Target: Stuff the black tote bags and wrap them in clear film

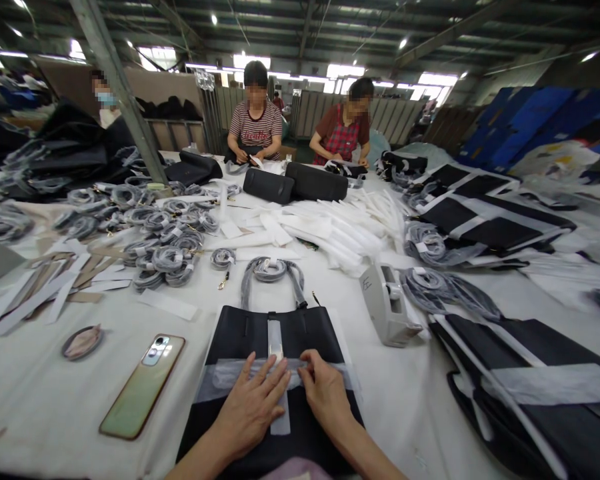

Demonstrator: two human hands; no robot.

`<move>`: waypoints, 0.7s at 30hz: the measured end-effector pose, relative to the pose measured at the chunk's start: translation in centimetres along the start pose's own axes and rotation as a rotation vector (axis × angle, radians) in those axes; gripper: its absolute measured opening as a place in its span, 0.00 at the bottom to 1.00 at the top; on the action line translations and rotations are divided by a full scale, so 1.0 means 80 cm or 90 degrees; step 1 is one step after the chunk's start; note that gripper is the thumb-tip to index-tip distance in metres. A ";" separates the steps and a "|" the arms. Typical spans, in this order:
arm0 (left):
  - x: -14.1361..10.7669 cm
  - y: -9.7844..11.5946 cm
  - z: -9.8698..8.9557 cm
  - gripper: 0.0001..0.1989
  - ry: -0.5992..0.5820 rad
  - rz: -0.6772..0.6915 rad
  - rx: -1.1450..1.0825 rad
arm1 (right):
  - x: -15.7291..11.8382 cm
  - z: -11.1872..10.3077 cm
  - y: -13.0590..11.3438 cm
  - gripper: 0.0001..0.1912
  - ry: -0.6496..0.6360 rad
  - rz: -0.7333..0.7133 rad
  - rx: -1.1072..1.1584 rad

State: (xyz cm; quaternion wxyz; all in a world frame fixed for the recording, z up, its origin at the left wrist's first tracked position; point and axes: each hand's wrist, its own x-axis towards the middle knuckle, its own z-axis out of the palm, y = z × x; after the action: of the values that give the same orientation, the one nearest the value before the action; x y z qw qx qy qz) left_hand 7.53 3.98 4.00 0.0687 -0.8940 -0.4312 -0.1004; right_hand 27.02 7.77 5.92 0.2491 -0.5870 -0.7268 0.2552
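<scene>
A black handbag point(240, 333) lies flat in front of me, its wrapped handles point(299, 283) stretched away from me on the table. Across its front runs a translucent wrapping strip point(220, 377), crossed by a narrow upright white strip point(281, 420). My left hand point(257, 403) rests flat on the bag over both strips, fingers spread. My right hand point(325, 383) is at the right part of the wrapping strip, thumb and forefinger pinched together on it. A coiled wrapped strap point(270, 269) lies between the handles.
A phone point(143, 387) and a small round dish point(83, 342) lie left. A grey tape dispenser point(387, 303) stands right of the bag, near more black bags point(545, 340). Coiled straps point(167, 260) and white strips point(330, 230) cover the table beyond. Two people work across it.
</scene>
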 end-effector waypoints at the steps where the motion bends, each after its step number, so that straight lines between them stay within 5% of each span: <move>1: 0.000 0.001 -0.001 0.28 -0.012 0.008 -0.008 | 0.000 0.001 -0.001 0.10 -0.006 0.003 -0.004; 5: 0.000 0.007 -0.001 0.29 -0.011 0.000 -0.025 | 0.000 -0.002 -0.008 0.11 -0.021 0.005 -0.001; 8: 0.000 0.011 0.008 0.26 0.047 0.002 -0.006 | 0.016 -0.036 0.003 0.10 0.010 0.011 0.053; 12: 0.003 0.013 0.021 0.25 0.111 0.023 0.019 | 0.053 -0.143 0.061 0.19 0.361 0.211 -0.020; 14: 0.004 0.014 0.021 0.26 0.131 0.019 0.027 | 0.071 -0.196 0.101 0.25 0.423 0.276 -0.046; 17: 0.004 0.015 0.021 0.27 0.149 0.013 0.043 | 0.090 -0.239 0.153 0.24 0.361 0.342 -0.027; 21: 0.002 0.009 0.031 0.27 0.173 0.027 0.083 | 0.099 -0.233 0.187 0.20 0.252 0.361 0.046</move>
State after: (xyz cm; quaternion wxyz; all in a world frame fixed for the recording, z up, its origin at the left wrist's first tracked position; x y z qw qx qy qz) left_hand 8.49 4.13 1.63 0.1862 -0.8747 -0.4047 -0.1907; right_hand 48.70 19.72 10.40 0.3249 -0.7947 -0.4628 0.2208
